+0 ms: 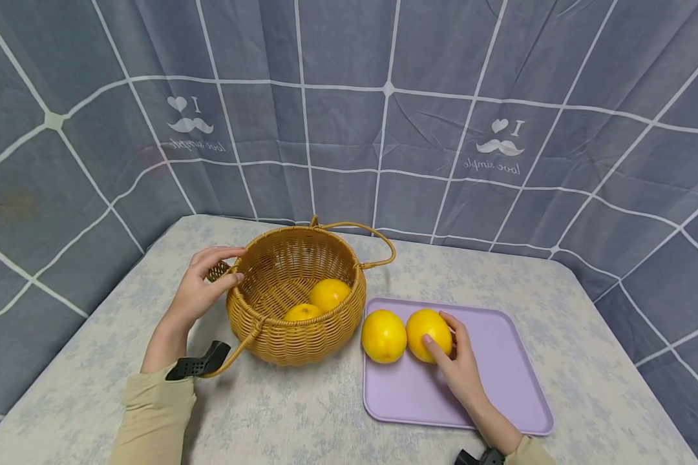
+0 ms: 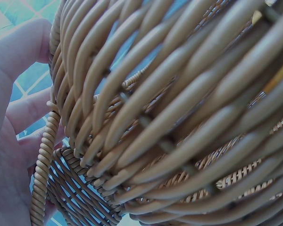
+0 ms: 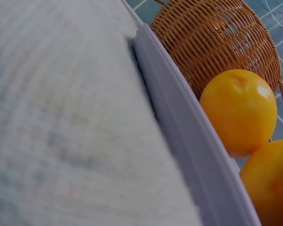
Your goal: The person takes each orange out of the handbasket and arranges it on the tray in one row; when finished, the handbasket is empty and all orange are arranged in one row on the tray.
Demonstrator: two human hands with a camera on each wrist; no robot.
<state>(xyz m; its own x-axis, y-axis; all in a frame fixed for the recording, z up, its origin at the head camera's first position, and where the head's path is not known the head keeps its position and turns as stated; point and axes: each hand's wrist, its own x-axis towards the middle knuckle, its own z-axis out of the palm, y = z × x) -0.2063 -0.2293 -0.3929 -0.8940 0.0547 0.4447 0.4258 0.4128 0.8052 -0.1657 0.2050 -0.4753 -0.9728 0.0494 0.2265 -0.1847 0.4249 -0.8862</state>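
Observation:
At the left rim of a round wicker basket (image 1: 302, 339), my left hand (image 1: 200, 281) holds on with thumb and fingers. Two oranges (image 1: 329, 294) lie inside the basket, partly hidden by its near wall. My right hand (image 1: 459, 361) grips another orange (image 1: 427, 332) on the purple tray (image 1: 500, 381), thumb on the near side and fingers round the right. Beside it to the left sits a further orange (image 1: 384, 336), also seen in the right wrist view as the orange (image 3: 239, 113) in front of the basket. The right hand itself is outside the right wrist view.
One basket handle (image 1: 384, 252) sticks out to the right at the back; the other handle (image 1: 238, 352) droops toward my left wrist. A brown woven piece (image 1: 218, 271) shows behind my left hand. The patterned tablecloth (image 1: 302, 413) ends at a grey checked curtain (image 1: 349, 129).

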